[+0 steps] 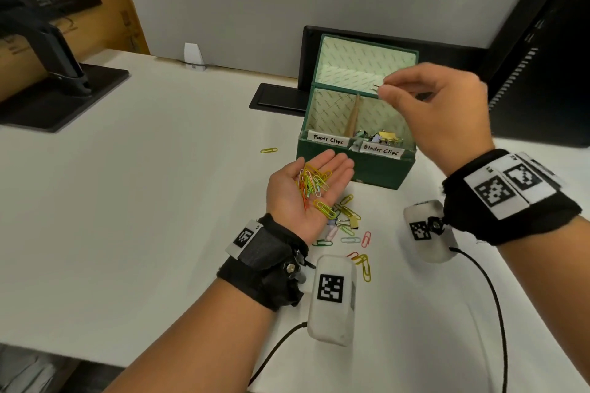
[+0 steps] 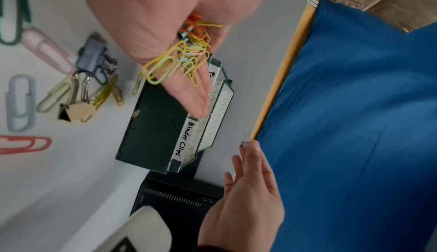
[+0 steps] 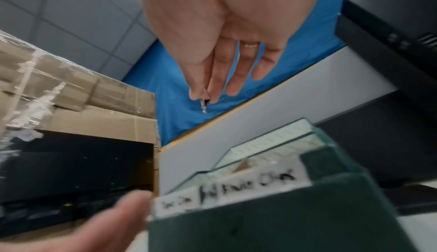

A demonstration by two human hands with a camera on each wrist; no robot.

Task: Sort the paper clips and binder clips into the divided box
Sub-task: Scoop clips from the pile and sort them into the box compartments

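My left hand [image 1: 306, 197] lies palm up and flat in front of the green divided box [image 1: 376, 170], with a heap of coloured paper clips [image 1: 314, 181] resting on the palm. My right hand [image 1: 382, 88] hovers above the box's right side and pinches a small silvery clip [image 3: 204, 106] between thumb and forefinger. The box carries the labels "Paper Clips" [image 1: 327, 139] on the left and "Binder Clips" [image 1: 381, 149] on the right; several binder clips [image 1: 384, 137] lie in the right compartment. Loose paper clips [image 1: 348, 229], a beige binder clip [image 2: 75, 113] and a blue binder clip [image 2: 93, 56] lie on the table below my left hand.
One yellow-green paper clip [image 1: 268, 150] lies alone left of the box. A black monitor stand [image 1: 64, 95] is at the far left. A second stand [image 1: 277, 97] sits behind the box, with a black computer case [image 1: 542, 73] at the right. Cables [image 1: 491, 296] trail from both wrists.
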